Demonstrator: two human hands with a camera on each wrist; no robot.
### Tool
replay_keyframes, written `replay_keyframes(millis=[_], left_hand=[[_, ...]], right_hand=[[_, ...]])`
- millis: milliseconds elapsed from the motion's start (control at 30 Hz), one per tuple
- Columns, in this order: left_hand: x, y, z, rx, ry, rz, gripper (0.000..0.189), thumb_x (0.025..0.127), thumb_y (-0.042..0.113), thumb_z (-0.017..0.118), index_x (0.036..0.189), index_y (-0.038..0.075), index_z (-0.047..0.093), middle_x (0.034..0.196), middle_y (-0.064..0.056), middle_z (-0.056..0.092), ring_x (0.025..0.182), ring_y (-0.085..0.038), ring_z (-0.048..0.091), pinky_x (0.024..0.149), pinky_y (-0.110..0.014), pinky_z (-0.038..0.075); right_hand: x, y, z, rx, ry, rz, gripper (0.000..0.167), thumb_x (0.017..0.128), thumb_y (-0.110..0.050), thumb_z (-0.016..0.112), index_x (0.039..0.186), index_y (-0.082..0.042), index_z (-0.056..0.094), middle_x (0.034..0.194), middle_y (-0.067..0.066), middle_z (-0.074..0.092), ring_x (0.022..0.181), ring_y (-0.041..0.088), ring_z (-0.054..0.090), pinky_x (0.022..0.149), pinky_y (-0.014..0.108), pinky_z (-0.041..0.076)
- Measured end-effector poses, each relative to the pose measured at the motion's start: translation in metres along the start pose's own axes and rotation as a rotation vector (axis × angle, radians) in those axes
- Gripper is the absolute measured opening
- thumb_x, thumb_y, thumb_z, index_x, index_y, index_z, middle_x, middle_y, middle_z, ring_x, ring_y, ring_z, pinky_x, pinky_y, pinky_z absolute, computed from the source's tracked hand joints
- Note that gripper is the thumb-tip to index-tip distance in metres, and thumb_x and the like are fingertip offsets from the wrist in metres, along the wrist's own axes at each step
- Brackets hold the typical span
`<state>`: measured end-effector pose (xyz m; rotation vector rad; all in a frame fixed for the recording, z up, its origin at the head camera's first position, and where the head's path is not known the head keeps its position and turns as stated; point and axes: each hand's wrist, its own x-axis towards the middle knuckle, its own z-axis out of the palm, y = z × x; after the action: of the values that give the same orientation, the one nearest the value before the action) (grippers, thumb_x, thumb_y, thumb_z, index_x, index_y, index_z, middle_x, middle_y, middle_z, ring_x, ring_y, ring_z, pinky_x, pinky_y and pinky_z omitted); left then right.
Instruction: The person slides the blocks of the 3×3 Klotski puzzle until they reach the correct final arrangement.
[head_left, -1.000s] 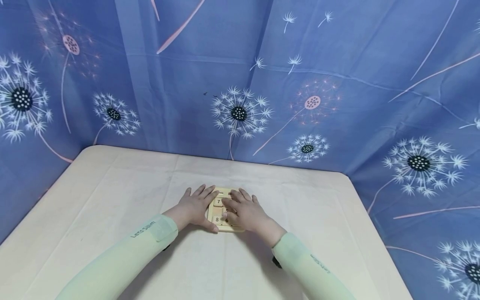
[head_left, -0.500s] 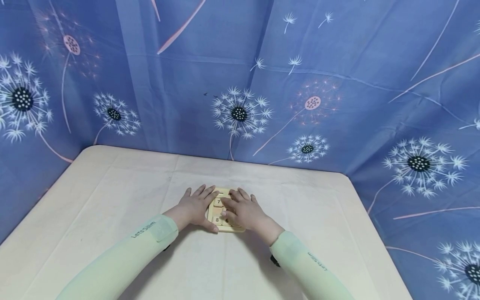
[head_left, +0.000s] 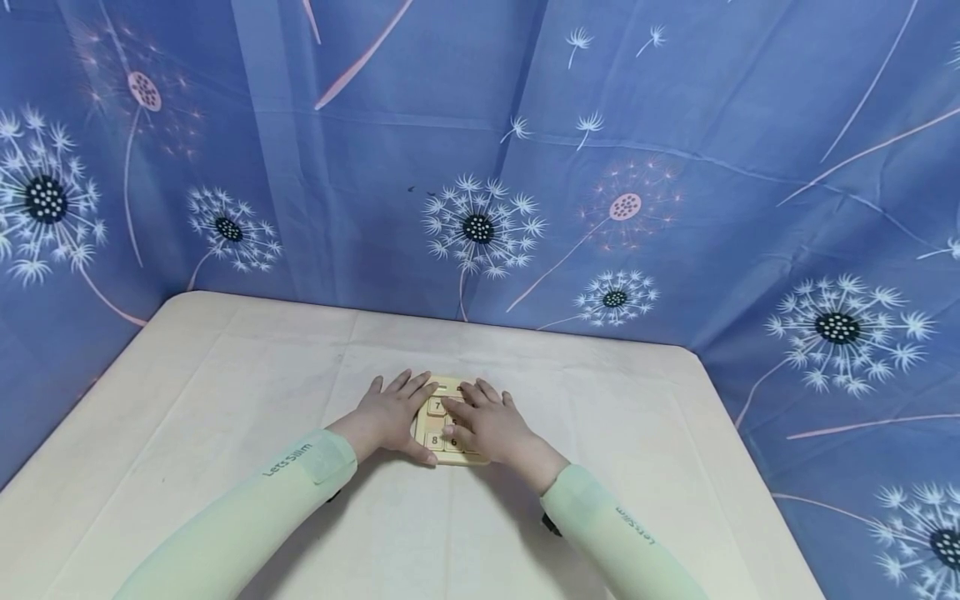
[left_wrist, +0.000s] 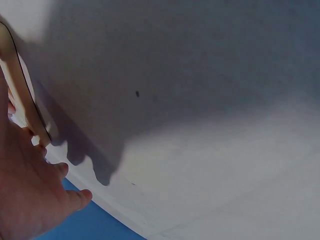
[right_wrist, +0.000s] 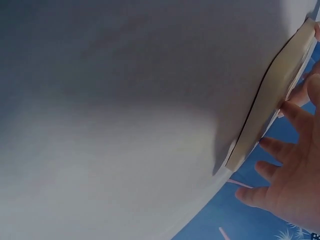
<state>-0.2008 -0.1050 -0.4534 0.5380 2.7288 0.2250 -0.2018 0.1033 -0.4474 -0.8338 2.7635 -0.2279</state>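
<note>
Head view: 1 no. board (head_left: 457, 458) flat on 1 table (head_left: 262, 367), approx. centre, betw. 2 hands. L hand (head_left: 387, 418): fingers spread wide along board's L side, thumb at near L corner. R hand (head_left: 497, 428): fingers loosely spread over R half; can't tell which tiles they touch. 3 tiles legible: tile 7 (head_left: 437, 407), tile 8 (head_left: 433, 441), tile 6 (head_left: 453, 444) (partly covered); R hand hides others, total unclear. 2 green sleeves (head_left: 240, 508), cut off at bottom.

L wrist view: 1 strip of board's side, cut off at L edge; L hand dim, partly out of frame.

R wrist view: board's long side, dim; R hand cut off at R edge, some fingertips at board's upper edge.
</note>
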Motion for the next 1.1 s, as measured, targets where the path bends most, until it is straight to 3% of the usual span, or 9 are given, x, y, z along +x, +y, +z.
replay_keyframes(millis=[1100], left_hand=[[-0.001,0.001,-0.002,-0.002,0.010,0.005,0.123,0.071,0.074,0.079,0.164,0.013,0.025,0.174,-0.008,0.017,0.161,-0.038,0.016,0.127,-0.069,0.019]], right_hand=[[-0.016,-0.002,0.004,0.011,0.016,-0.038,0.049,0.105,-0.047,0.050,0.149,-0.025,0.056,0.165,0.017,0.038,0.156,0.044,0.027,0.119,0.075,0.030]])
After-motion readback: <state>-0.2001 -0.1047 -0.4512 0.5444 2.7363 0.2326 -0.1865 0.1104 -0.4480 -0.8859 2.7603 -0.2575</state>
